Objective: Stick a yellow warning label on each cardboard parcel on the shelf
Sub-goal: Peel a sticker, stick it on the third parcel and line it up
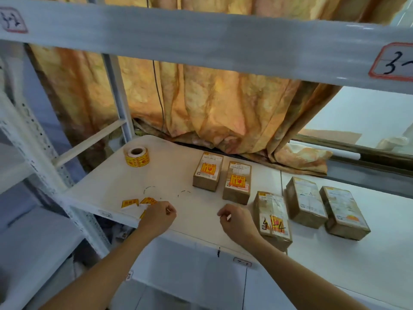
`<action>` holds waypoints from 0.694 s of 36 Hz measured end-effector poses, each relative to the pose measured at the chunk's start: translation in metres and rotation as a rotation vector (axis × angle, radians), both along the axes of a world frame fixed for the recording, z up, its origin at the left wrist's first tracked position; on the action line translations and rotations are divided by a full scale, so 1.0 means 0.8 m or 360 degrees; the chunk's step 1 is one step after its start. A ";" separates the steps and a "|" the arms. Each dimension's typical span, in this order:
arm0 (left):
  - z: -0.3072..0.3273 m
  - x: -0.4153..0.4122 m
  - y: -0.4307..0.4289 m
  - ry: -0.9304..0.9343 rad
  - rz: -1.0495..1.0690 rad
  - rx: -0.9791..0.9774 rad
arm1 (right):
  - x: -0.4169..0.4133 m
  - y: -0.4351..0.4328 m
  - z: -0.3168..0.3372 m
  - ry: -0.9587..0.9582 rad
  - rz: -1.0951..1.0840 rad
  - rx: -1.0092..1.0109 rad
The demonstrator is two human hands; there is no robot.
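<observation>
Yellow labels (134, 202) lie loose at the shelf's (178, 171) near-left edge, left hand (157, 218) curled over their right end; right hand (238, 221) curled beside the nearest parcel (273, 218), and I can't tell what either pinches

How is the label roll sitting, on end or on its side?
On end. The roll stands on the shelf, its core hole facing up and its yellow printed face wrapping round the side.

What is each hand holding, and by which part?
Cannot tell. The left hand curls over one end of the loose labels; the right hand is curled, its grip's contents unclear.
</observation>
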State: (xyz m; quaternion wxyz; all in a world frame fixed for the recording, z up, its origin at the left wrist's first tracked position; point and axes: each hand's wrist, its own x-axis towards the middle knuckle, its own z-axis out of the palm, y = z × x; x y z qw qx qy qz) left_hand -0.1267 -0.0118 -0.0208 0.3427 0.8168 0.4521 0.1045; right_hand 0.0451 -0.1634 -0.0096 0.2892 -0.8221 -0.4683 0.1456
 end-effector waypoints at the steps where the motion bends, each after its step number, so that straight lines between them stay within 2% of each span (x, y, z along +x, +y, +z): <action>1: -0.002 -0.009 0.006 0.0001 0.0060 0.0022 | -0.007 0.007 -0.004 0.0012 0.0021 -0.0036; 9: -0.014 -0.065 0.044 -0.0002 0.0512 0.0079 | -0.062 0.057 -0.025 0.0082 0.0182 -0.0176; 15: -0.029 -0.084 0.063 0.0188 0.0396 0.0023 | -0.080 0.077 -0.033 0.0110 0.0230 -0.0222; 19: -0.030 -0.081 0.060 0.0115 0.0286 -0.0018 | -0.080 0.081 -0.036 0.0122 0.0225 -0.0264; 25: -0.032 -0.078 0.060 0.0093 0.0508 -0.0038 | -0.081 0.081 -0.038 0.0135 0.0237 -0.0307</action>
